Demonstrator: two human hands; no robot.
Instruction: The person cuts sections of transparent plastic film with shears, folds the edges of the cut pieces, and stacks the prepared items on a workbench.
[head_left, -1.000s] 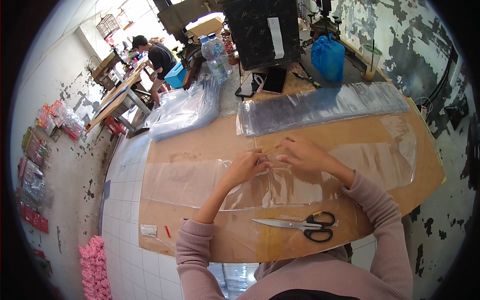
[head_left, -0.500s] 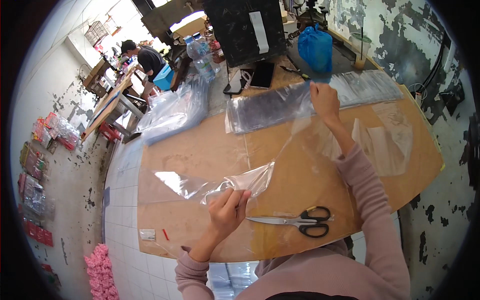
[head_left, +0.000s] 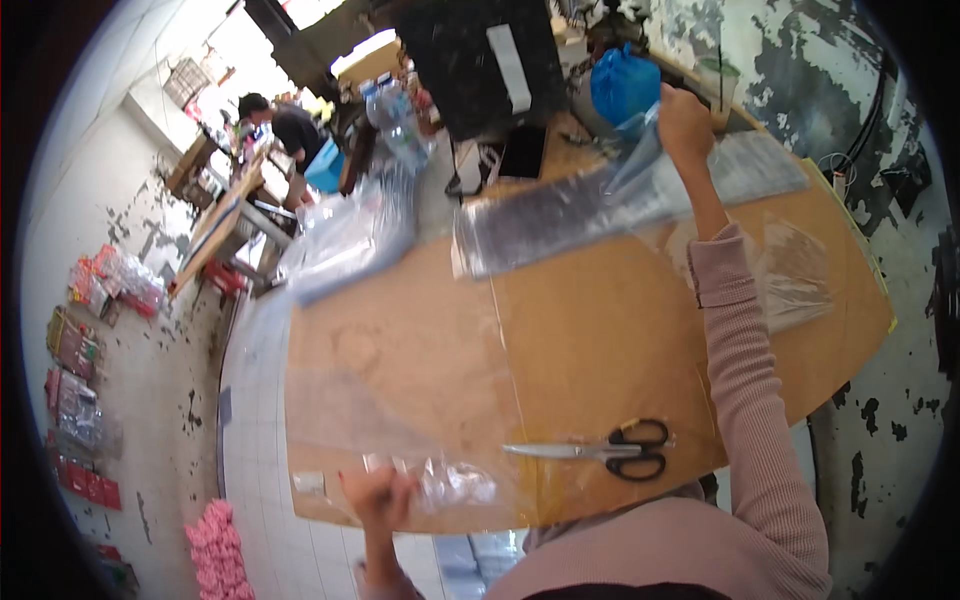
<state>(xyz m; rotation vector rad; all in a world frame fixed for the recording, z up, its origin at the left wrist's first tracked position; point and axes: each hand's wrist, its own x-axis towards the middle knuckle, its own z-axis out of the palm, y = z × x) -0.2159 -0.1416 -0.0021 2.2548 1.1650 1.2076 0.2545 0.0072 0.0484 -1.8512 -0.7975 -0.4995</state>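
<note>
My right hand (head_left: 686, 125) is raised at the far right, its fingers closed on clear plastic film (head_left: 640, 150) that hangs over the flat stack of clear plastic sleeves (head_left: 545, 228). My left hand (head_left: 380, 495), smeared by motion, is low at the table's near left edge. Its fingers look curled on crumpled clear film (head_left: 455, 482), which spreads rightward over the table. Whether both hands hold one piece I cannot tell. Scissors (head_left: 590, 450) with black handles lie partly spread on the near part of the table, apart from both hands.
More clear plastic bags (head_left: 355, 245) are piled at the table's far left. Behind the stack are a phone (head_left: 523, 152), a bottle (head_left: 395, 120), a black box (head_left: 475, 65) and a blue bag (head_left: 622, 85). Loose film (head_left: 795, 275) lies at the right; a person (head_left: 290, 130) works far left.
My left hand has moved down and left toward the near edge, and my right hand up and right. The film stretched between them has dropped lower at the left. The view has shifted slightly.
</note>
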